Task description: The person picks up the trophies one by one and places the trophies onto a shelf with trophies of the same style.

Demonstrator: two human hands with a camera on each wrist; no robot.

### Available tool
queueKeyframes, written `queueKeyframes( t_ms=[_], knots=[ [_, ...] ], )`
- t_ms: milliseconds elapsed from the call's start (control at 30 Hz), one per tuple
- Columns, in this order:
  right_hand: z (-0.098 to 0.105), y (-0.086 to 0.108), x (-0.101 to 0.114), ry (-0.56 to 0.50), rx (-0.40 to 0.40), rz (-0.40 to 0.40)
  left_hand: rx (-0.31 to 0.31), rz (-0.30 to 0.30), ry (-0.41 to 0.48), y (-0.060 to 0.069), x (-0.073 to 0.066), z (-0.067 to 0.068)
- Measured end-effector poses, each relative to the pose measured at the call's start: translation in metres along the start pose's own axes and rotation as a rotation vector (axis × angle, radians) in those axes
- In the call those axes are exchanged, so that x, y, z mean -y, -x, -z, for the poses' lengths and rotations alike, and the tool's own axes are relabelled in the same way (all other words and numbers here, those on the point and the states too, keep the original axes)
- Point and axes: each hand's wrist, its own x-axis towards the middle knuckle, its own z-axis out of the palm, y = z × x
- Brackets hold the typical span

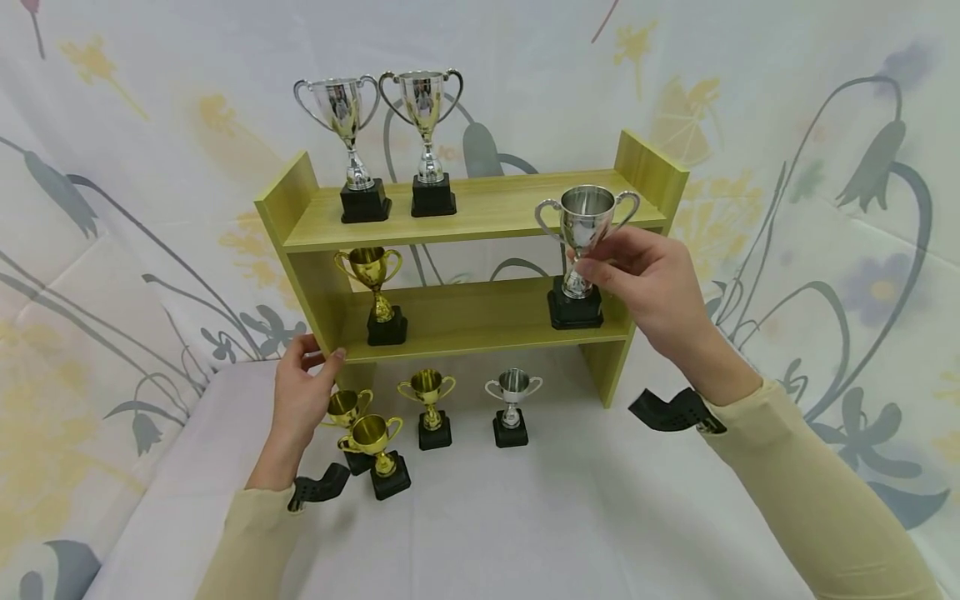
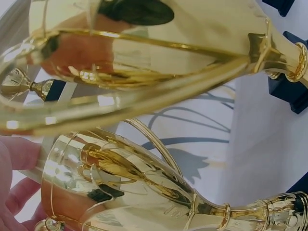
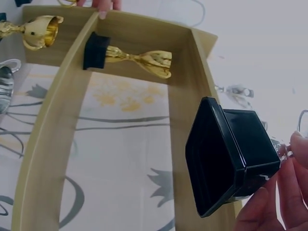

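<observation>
Right hand (image 1: 656, 287): fingers clamped on silver trophy (image 1: 587, 215), axis near-vertical.
Base (image 1: 575, 308) at fingers' 7 o'clock; left hand (image 1: 298, 392) grips shelf (image 1: 480, 315).

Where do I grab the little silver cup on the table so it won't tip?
Probably pinch the thin stem of the little silver cup, coming from the front right. It stands upright, and the stem narrows between wide bowl and black base. The nearest gold cup is on its left and the shelf behind.
</observation>
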Motion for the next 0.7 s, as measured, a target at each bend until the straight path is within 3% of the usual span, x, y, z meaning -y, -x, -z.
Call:
queueKeyframes(
  t_ms=[400, 700],
  knots=[
    [0.0, -0.006, 0.006, -0.003, -0.002, 0.014, 0.008, 0.014, 0.008, 0.001, -0.002, 0.001],
    [-0.001, -0.014, 0.011, -0.113, -0.018, 0.018, 0.001, 0.018, 0.005, 0.0, -0.001, 0.001]
  ],
)
